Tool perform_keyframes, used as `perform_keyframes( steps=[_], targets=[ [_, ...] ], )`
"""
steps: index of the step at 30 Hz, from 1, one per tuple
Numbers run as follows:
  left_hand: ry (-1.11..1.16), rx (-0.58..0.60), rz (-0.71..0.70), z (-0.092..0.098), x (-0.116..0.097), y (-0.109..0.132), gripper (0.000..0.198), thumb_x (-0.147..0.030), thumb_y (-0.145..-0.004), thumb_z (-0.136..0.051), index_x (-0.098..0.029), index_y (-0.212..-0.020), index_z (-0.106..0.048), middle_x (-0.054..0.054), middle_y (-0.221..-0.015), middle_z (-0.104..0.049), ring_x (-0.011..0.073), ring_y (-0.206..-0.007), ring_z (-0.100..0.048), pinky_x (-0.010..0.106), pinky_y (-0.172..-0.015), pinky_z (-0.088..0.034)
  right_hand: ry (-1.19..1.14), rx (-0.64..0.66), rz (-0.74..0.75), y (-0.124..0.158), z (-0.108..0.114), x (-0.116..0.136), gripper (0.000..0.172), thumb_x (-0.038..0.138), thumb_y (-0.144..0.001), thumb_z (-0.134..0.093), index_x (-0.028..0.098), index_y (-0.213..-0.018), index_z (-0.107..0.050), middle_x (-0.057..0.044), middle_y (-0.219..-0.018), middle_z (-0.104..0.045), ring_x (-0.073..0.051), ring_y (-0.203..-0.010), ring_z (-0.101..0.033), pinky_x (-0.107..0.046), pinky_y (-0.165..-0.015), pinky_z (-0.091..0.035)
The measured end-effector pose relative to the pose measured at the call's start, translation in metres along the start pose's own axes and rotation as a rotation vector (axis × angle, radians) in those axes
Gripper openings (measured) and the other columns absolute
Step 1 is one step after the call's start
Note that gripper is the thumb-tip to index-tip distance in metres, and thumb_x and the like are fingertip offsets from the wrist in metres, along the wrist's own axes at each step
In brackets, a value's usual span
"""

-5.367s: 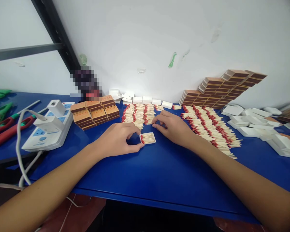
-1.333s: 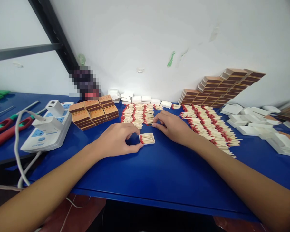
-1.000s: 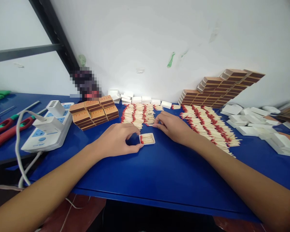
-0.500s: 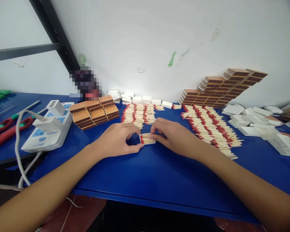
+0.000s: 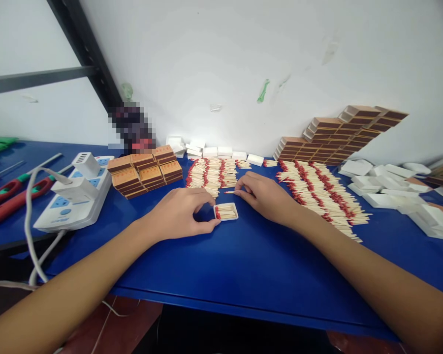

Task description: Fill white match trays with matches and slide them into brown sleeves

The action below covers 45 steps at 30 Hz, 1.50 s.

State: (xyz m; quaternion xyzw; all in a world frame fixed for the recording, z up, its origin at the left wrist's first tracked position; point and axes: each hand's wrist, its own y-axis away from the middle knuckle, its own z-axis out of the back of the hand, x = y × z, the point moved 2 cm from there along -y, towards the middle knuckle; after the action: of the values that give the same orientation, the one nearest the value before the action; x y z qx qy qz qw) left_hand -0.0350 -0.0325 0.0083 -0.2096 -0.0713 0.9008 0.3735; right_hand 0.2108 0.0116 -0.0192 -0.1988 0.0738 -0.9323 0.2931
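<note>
A small white matchbox tray [image 5: 237, 212] lies on the blue table with a layer of matches [image 5: 227, 212] in it, red heads to the left. My left hand [image 5: 182, 211] grips the tray's left end between thumb and index finger. Just behind and to the right of the tray, my right hand [image 5: 256, 193] pinches a single match [image 5: 229, 192], its red head pointing left. Beyond my hands lies a loose pile of matches [image 5: 212, 172]. A larger pile of matches [image 5: 321, 189] spreads out to the right, partly behind my right forearm.
Stacked matchboxes [image 5: 147, 172] stand at the left, and a taller stepped stack of matchboxes [image 5: 335, 137] at the back right. White empty trays [image 5: 391, 184] lie heaped at the right; more trays [image 5: 223, 151] line the wall. A power strip [image 5: 84, 201] and red-handled tools [image 5: 11, 196] are far left.
My right hand has moved from the tray, back and slightly right, and now holds one match clear of it. The left hand stays at the tray's left end.
</note>
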Motion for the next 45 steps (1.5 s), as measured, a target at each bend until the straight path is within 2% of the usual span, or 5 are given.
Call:
perform_keyframes(
  steps=[16, 24, 28, 33, 45],
  targets=[
    [-0.023, 0.006, -0.003, -0.001, 0.0, -0.001, 0.023, -0.043, -0.089, -0.073, -0.019, -0.088, -0.07, -0.003, -0.071, -0.059, 0.0128, -0.062, -0.052, 0.028, -0.059, -0.034, 0.023, 0.118, 0.17, 0.021, 0.012, 0.05, 0.015, 0.022, -0.108, -0.048, 0.022, -0.102, -0.061, -0.007, -0.102, -0.067, -0.02, -0.082, -0.063, -0.032, -0.071, -0.043],
    [0.011, 0.027, 0.019, 0.001, -0.001, -0.001, 0.024, -0.042, -0.088, -0.074, -0.02, -0.098, -0.076, -0.003, -0.07, -0.059, 0.0128, -0.062, -0.053, 0.028, -0.06, -0.036, -0.072, 0.047, 0.121, 0.018, 0.019, 0.039, 0.013, 0.024, -0.105, -0.054, 0.021, -0.103, -0.066, -0.007, -0.103, -0.068, -0.02, -0.082, -0.063, -0.031, -0.071, -0.044],
    [0.012, 0.014, 0.001, 0.001, 0.0, 0.0, 0.023, -0.04, -0.088, -0.074, -0.02, -0.099, -0.076, -0.004, -0.069, -0.058, 0.0125, -0.062, -0.053, 0.027, -0.06, -0.037, -0.002, -0.031, 0.097, 0.012, 0.013, 0.028, 0.023, 0.022, -0.107, -0.048, 0.02, -0.122, -0.066, -0.01, -0.109, -0.069, -0.024, -0.095, -0.066, -0.034, -0.079, -0.047],
    [0.004, 0.011, 0.009, 0.001, -0.001, 0.0, 0.024, -0.042, -0.088, -0.075, -0.02, -0.099, -0.076, -0.003, -0.069, -0.059, 0.0126, -0.061, -0.053, 0.027, -0.059, -0.036, 0.128, 0.011, 0.026, 0.004, 0.001, 0.011, 0.031, 0.025, -0.108, -0.047, 0.021, -0.129, -0.069, -0.01, -0.108, -0.067, -0.024, -0.091, -0.065, -0.035, -0.078, -0.047],
    [-0.004, 0.011, 0.003, 0.0, -0.001, -0.001, 0.024, -0.043, -0.089, -0.074, -0.021, -0.098, -0.076, -0.004, -0.067, -0.058, 0.0127, -0.06, -0.053, 0.028, -0.058, -0.037, 0.093, -0.002, 0.039, 0.003, 0.0, 0.007, 0.033, 0.027, -0.108, -0.048, 0.023, -0.132, -0.069, -0.008, -0.105, -0.066, -0.022, -0.087, -0.064, -0.034, -0.076, -0.046]
  ],
)
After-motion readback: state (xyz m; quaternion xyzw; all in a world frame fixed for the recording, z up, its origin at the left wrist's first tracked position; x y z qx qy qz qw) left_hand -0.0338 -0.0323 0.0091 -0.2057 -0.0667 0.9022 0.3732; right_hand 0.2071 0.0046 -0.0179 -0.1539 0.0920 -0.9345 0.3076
